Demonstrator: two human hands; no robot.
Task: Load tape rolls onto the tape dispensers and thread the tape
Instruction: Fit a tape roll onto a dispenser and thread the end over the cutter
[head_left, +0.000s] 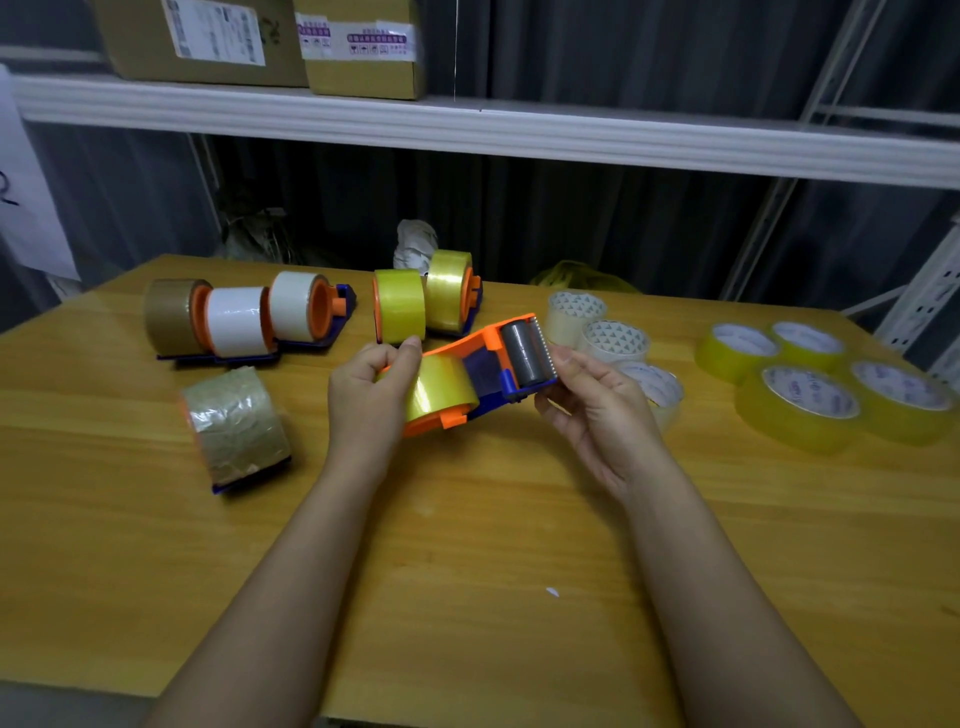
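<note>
An orange and blue tape dispenser (511, 358) is held above the middle of the wooden table (467, 545). A yellow tape roll (441, 389) sits on its hub. My left hand (371, 389) grips the roll end, thumb and fingers curled round it. My right hand (592, 400) holds the front end by the grey roller (524, 353), fingers curled under it. Whether tape runs over the roller cannot be told.
Loaded dispensers lie at the back left (244, 319) and back centre (428, 299), another with brownish tape (236, 428) at the left. Clear rolls (613, 340) and several yellow rolls (810, 400) lie on the right. A white shelf (519, 130) with cardboard boxes hangs above.
</note>
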